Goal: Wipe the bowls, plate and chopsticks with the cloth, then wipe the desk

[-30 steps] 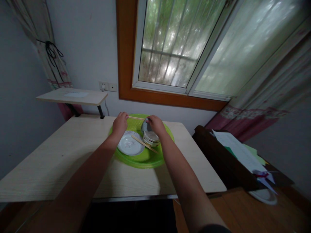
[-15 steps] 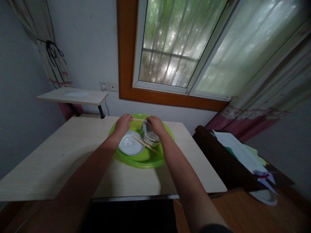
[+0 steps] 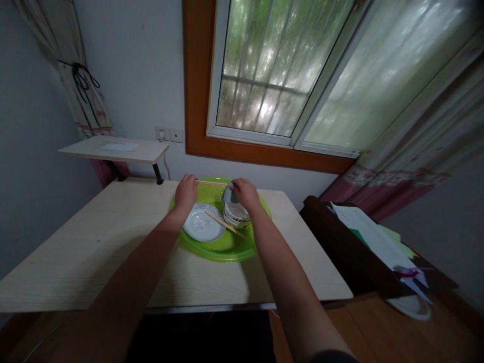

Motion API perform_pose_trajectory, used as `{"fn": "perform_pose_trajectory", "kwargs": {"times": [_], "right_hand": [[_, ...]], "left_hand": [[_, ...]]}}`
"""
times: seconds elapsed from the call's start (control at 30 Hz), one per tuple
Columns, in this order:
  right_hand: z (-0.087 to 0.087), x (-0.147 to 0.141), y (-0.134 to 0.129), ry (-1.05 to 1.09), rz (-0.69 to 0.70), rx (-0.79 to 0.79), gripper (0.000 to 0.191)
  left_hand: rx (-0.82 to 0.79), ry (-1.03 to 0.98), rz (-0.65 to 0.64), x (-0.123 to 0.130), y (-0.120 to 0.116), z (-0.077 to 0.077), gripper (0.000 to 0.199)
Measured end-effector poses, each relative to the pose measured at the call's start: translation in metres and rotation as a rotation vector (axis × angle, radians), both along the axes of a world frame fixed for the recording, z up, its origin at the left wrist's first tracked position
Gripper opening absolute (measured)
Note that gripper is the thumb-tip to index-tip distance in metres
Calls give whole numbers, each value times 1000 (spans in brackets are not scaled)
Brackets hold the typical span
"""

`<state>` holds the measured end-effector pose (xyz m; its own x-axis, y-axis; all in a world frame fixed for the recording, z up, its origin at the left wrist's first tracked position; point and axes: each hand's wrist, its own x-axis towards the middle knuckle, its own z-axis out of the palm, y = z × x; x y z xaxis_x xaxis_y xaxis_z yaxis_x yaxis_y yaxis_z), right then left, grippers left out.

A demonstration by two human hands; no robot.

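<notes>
My left hand [image 3: 186, 192] is closed on the left end of a pair of chopsticks [image 3: 212, 183], held level over the far side of a round green basin [image 3: 221, 256]. My right hand [image 3: 246, 194] grips a grey cloth [image 3: 227, 194], which hangs below the fingers and meets the chopsticks' right end. Inside the basin lies a white plate [image 3: 204, 225], below my left hand. Stacked white bowls [image 3: 237, 216] stand beside it, partly behind the cloth and my right wrist. More chopsticks [image 3: 226, 225] lie slanting from the plate across the front of the bowls.
The basin stands on a pale wooden table [image 3: 113, 252]. A small raised shelf [image 3: 86, 147] with a paper on it is at the back left. To the right, a dark brown piece of furniture [image 3: 348, 252] holds papers [image 3: 372, 234]. A window is behind the table.
My left hand has moved left with the chopsticks' end, and my right hand has shifted slightly right with the cloth. A longer stretch of chopsticks shows between them.
</notes>
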<state>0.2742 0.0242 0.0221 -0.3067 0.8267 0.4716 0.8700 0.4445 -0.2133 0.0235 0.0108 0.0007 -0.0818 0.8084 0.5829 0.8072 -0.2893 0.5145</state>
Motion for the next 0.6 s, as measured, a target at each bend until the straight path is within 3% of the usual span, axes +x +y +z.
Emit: {"fn": "perform_pose_trajectory", "kwargs": {"times": [0.13, 0.33, 0.43, 0.6], "right_hand": [[2, 14, 4, -49, -142, 3, 25], [0, 13, 6, -100, -140, 16, 25], [-2, 8, 5, -107, -84, 17, 24], [-5, -12, -2, -140, 148, -19, 23]], "left_hand": [[-22, -31, 5, -5, 4, -3, 19], [-9, -25, 3, -5, 8, -7, 20], [-6, 1, -69, -2, 7, -5, 21], [-12, 74, -285, 9, 0, 0, 18]]}}
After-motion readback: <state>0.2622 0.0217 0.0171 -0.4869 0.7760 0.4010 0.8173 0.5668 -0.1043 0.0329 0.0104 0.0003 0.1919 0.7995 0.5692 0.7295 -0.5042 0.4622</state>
